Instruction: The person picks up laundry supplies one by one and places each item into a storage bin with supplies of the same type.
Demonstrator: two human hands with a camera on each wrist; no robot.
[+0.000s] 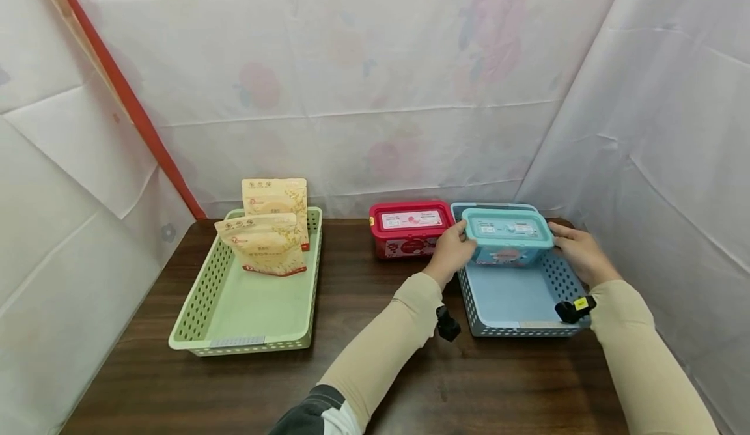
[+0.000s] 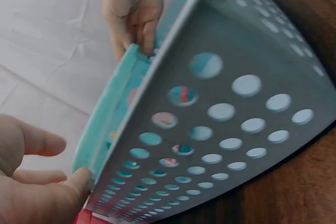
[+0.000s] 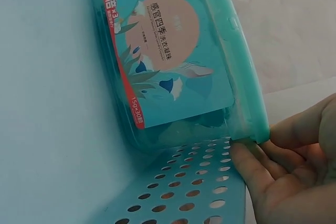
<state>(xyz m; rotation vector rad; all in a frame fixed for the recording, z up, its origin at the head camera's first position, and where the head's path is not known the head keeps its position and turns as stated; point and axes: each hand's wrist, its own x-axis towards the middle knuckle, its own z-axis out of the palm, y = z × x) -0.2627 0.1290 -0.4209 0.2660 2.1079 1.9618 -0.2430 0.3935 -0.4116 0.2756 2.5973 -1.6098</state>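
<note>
A teal laundry capsule box [image 1: 506, 239] with a lighter teal lid sits upright in the back part of a blue basket [image 1: 506, 298]. At the left end of its lid my left hand [image 1: 452, 251] holds the corner, with a fingertip right at the lid's end in the left wrist view. My right hand [image 1: 580, 250] grips the opposite end. In the right wrist view, the thumb of the right hand [image 3: 299, 166] lies at the lid's end and another finger just under its rim, close above the basket's perforated wall [image 3: 184, 187].
Left of the blue basket stands a red box [image 1: 410, 230] of the same shape. A green basket [image 1: 258, 311] on the left holds two upright beige pouches, one front pouch [image 1: 263, 245] and one back pouch [image 1: 278, 197]. White curtains [image 1: 363, 83] surround the brown table [image 1: 387, 344].
</note>
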